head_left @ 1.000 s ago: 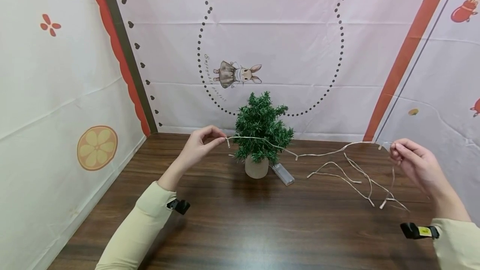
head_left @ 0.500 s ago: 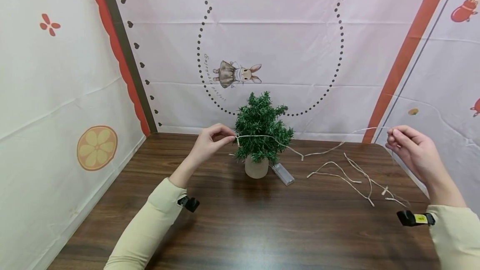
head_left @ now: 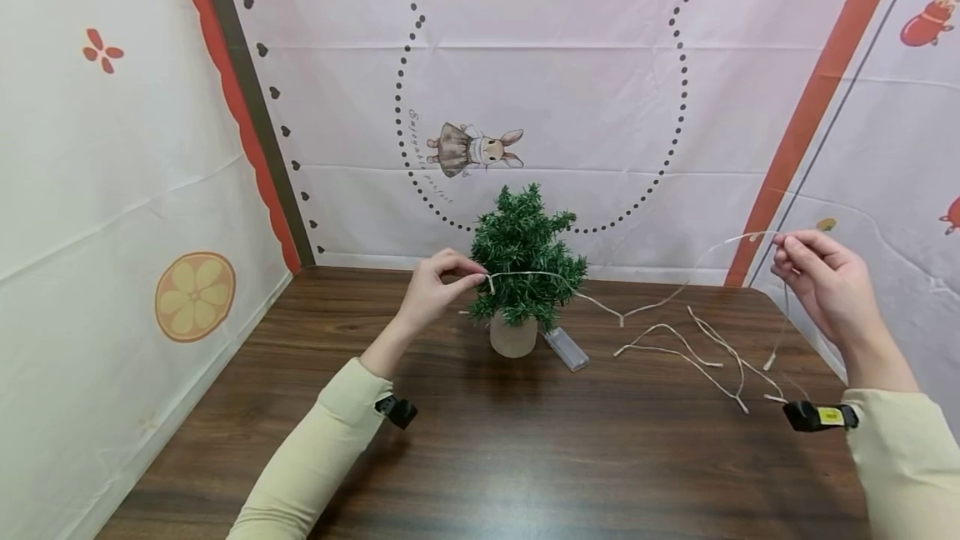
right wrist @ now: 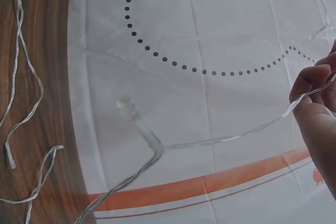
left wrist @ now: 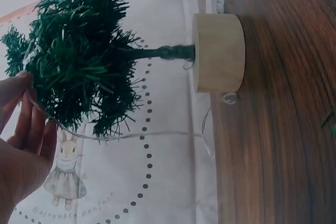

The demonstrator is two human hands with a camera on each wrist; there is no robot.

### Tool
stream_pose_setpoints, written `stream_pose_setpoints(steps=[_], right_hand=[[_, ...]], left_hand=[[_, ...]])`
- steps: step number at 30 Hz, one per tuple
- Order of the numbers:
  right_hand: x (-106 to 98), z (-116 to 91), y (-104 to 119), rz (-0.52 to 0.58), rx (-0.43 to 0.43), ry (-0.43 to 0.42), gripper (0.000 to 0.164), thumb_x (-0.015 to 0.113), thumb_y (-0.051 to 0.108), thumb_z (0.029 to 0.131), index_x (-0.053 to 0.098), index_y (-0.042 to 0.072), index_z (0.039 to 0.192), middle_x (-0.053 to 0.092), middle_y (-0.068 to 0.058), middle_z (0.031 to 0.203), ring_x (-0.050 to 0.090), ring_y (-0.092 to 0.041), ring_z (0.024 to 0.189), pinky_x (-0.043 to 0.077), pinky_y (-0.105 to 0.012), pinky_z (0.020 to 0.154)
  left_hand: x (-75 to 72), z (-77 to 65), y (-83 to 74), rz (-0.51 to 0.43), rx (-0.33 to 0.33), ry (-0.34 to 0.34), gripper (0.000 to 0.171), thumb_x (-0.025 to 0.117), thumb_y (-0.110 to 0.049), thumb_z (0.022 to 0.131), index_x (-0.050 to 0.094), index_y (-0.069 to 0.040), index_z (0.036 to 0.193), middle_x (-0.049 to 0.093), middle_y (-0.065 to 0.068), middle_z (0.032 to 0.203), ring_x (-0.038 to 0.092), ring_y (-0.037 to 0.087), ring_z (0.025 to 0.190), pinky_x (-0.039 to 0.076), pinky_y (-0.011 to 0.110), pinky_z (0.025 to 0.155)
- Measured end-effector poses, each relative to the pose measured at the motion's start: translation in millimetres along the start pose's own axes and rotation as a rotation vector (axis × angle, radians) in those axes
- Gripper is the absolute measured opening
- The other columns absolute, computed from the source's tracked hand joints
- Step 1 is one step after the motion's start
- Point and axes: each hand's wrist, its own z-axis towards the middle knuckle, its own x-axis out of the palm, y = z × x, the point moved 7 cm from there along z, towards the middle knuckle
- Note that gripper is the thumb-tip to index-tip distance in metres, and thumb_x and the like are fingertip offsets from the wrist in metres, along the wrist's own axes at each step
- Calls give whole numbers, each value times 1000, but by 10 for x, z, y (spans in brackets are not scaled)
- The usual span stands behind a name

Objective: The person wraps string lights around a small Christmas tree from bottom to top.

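Observation:
A small green artificial Christmas tree [head_left: 525, 252] stands upright on a round wooden base [left wrist: 219, 53]. At its left side, my left hand [head_left: 441, 290] pinches a thin clear string of fairy lights [head_left: 534, 273] between thumb and fingertips. From there the string crosses in front of the branches, sags, and rises to the right. Raised over the table's right side, my right hand [head_left: 828, 290] holds the string between thumb and curled fingers. Below that hand a length with a small bulb [right wrist: 126, 106] hangs down. In the left wrist view, the wire also runs behind the tree toward the base.
A grey battery box [head_left: 567, 348] lies just right of the base. More of the light string [head_left: 675, 348] lies in loose loops on the right of the brown wooden table [head_left: 525, 457]. Printed cloth [head_left: 570, 90] hangs behind and on both sides.
My left hand has moved right with its pinched part of the string, up to the tree's left branches. My right hand has risen, lifting its end and drawing up some of the loose string.

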Motion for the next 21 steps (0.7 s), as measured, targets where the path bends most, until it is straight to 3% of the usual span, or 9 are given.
stream_pose_setpoints(steps=[10, 21], right_hand=[[-31, 129, 59, 5, -30, -67, 21, 40, -12, 95, 60, -14, 101, 65, -16, 93, 64, -19, 80, 56, -25, 71], [-36, 188, 72, -9, -19, -65, 22, 40, -13, 95, 60, -15, 101, 66, -16, 89, 64, -19, 76, 56, -25, 69]], left_hand=[[35, -5, 45, 19, -40, -86, 11, 69, -3, 85, 72, 3, 93, 63, 20, 92, 59, 30, 78, 49, 24, 65], [80, -2, 164, -59, -185, -43, 16, 69, -6, 86, 71, 5, 97, 66, 21, 97, 60, 24, 77, 47, 20, 64]])
